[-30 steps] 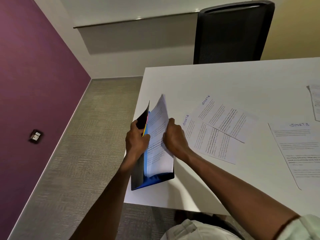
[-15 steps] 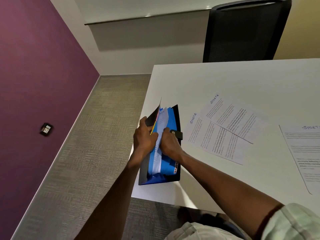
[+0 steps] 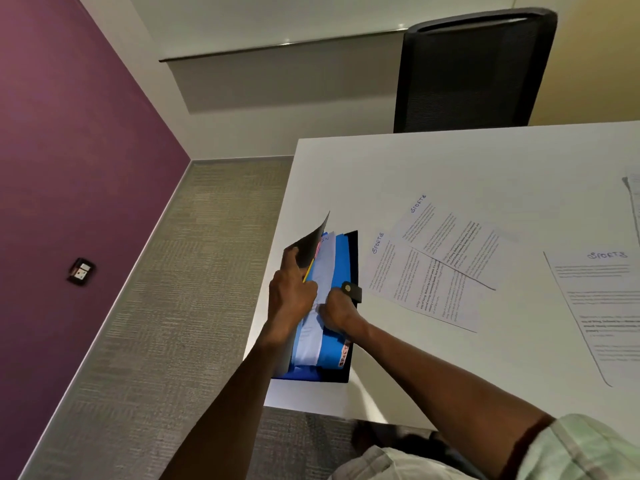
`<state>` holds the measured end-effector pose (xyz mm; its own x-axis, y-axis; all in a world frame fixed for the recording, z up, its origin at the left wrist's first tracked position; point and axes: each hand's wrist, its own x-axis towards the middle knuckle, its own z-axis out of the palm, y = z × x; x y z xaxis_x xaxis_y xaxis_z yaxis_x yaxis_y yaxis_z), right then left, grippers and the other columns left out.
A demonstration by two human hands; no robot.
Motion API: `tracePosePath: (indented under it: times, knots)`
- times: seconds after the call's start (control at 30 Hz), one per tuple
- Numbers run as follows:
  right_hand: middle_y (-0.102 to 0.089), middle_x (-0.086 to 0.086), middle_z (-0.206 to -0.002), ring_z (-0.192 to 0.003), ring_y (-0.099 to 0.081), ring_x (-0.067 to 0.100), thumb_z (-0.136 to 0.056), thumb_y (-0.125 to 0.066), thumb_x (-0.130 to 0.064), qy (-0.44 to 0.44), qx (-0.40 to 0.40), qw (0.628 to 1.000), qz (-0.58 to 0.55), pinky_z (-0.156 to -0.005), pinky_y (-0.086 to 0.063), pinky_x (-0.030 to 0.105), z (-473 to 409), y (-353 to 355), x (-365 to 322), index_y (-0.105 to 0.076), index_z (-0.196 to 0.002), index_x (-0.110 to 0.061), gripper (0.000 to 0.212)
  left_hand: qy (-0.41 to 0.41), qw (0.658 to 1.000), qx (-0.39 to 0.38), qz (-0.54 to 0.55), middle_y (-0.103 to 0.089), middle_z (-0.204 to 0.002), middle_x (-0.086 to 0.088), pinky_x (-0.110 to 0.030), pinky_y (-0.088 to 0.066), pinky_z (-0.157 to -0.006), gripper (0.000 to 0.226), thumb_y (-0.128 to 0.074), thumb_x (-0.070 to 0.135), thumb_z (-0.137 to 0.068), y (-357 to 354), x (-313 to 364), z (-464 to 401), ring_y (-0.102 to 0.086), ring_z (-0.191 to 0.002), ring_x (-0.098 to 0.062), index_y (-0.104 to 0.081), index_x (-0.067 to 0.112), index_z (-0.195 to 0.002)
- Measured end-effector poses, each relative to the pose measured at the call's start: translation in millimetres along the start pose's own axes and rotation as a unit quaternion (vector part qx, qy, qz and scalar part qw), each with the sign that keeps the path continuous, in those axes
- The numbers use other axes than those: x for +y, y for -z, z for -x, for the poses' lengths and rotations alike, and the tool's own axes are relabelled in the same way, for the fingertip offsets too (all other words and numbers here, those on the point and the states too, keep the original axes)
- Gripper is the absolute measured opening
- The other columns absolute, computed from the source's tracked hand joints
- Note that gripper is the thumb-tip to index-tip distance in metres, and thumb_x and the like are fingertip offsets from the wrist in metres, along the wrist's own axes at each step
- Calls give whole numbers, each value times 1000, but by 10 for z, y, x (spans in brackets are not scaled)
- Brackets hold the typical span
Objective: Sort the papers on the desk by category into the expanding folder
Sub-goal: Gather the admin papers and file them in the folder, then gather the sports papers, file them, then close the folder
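Two hands work at the expanding folder (image 3: pixel 341 306), which lies at the near left corner of the white desk (image 3: pixel 450 161). The left hand (image 3: pixel 289 299) grips the black front flap, holding the pockets apart; the right hand (image 3: pixel 337 311) curls its fingers on a white sheet (image 3: pixel 320 282) pushed partway into a blue pocket. Forced down, that sheet could buckle or slip into a neighbouring pocket. Three papers headed SPORTS (image 3: pixel 436 268) lie unfiled just beside the folder and further right.
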<state>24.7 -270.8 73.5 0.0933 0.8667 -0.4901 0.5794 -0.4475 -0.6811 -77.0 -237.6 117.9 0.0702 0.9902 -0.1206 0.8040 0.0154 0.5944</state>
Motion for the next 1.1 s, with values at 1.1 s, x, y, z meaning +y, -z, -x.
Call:
tracePosePath:
  times: [1.1]
  knots:
    - [-70, 6, -70, -47, -59, 13, -91, -52, -10, -161, 181, 967, -73, -41, -41, 15, 1054, 1421, 2242, -64, -81, -5, 17, 41, 994, -34, 98, -62, -98, -6, -33, -55, -67, 19, -54, 7, -94, -1046, 451, 9, -62, -80, -25, -58, 8, -112]
